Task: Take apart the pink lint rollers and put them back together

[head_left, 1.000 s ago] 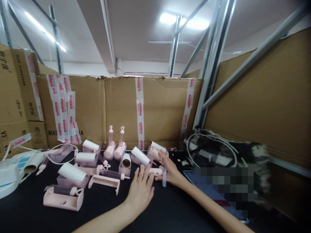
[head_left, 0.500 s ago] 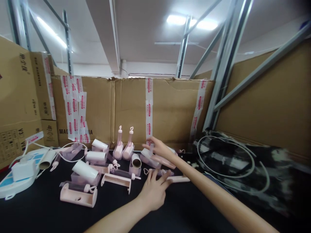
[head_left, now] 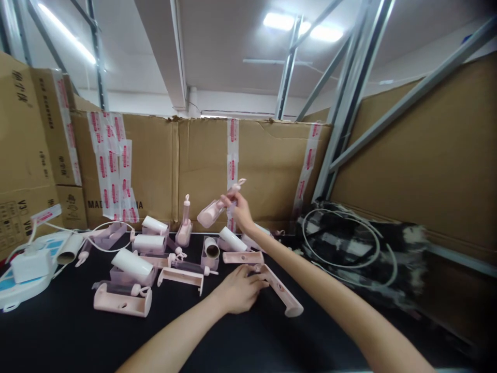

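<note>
My right hand (head_left: pixel 239 207) is raised above the back of the table, its fingers closed around the clear handle of a pink lint roller (head_left: pixel 212 213) with a loop at its upper end. The roller's pink body tilts down to the left. Low on the table, my left hand (head_left: pixel 240 290) has its fingers curled over the near-left end of a long pink half-shell cover (head_left: pixel 281 290). That cover lies diagonally, hollow side up. Just behind my left hand is another pink half-shell (head_left: pixel 244 257). What lies under the left palm is hidden.
A second assembled roller (head_left: pixel 184 228) stands upright at the back. White paper rolls (head_left: pixel 132 264), purple trays and pink shells (head_left: pixel 122 300) spread leftward. A white power strip (head_left: pixel 29 274) sits far left. Coiled white cable (head_left: pixel 349 267) lies right. Cardboard walls (head_left: pixel 202 171) close the back.
My right hand has lifted one of the two standing rollers off the table. The cover by my left hand has swung to a diagonal. The view has shifted slightly.
</note>
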The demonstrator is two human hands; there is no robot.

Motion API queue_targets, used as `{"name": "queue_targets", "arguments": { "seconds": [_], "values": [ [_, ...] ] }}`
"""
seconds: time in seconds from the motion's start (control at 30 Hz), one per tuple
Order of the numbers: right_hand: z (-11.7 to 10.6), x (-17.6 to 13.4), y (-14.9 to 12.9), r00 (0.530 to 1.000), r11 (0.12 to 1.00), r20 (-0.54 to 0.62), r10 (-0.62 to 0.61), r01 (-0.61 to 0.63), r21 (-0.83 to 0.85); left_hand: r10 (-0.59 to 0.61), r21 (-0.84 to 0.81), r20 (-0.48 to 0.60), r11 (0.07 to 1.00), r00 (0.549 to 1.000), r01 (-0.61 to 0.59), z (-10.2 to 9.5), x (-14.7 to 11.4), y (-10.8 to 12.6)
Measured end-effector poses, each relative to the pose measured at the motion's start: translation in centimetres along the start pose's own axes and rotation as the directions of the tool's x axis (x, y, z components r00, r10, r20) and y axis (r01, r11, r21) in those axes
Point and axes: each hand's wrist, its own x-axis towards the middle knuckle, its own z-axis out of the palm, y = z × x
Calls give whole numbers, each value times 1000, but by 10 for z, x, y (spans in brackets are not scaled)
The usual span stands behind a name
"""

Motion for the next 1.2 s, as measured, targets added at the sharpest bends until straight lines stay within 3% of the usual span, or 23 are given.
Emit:
{"name": "queue_targets", "arguments": {
  "seconds": [0.1, 0.2, 0.27, 0.4, 0.57, 0.7, 0.83, 0.97, 1.07, 1.13, 1.2],
  "values": [
    [-56, -24, -13, 999, 1000, -47, -8, 8, 2, -9, 15, 10, 1000, 1000, 9, -2, -2, 7],
    [-114, -68, -24, 999, 999, -33, -6, 4, -43, -144, 42, 3, 989, 990, 144, 4, -3, 10],
    [-149, -102, -32, 999, 982, 37, -8, 15, -190, -259, 55, -18, 964, 966, 259, 9, -4, 9],
    [-187, -163, -39, 988, 927, 87, 130, -90, -363, -417, 51, -58, 906, 907, 420, 14, -6, 6],
    [-175, -188, -10, 992, 882, -23, 124, -121, -455, -400, 9, -43, 916, 915, 401, 11, -7, 9],
    [-158, -166, 28, 997, 889, -55, 60, -79, -452, -354, -36, -23, 935, 935, 353, 11, -7, 10],
    [-154, -140, 50, 998, 911, -22, 61, -65, -408, -407, -84, -41, 912, 913, 403, 15, -7, 5],
    [-160, -136, 48, 997, 909, -23, 72, -75, -409, -476, -139, -57, 874, 878, 465, 11, -9, 4],
    [-159, -148, 34, 997, 920, -16, 78, -78, -385, -452, -191, -51, 880, 891, 435, 2, -12, 11],
    [-153, -157, 23, 997, 934, 20, 79, -67, -350, -404, -344, -22, 862, 915, 372, -2, -13, 20],
    [-145, -164, 16, 994, 948, 71, 80, -54, -312, -398, -561, 22, 755, 917, 341, -4, -13, 28]
  ]
}}
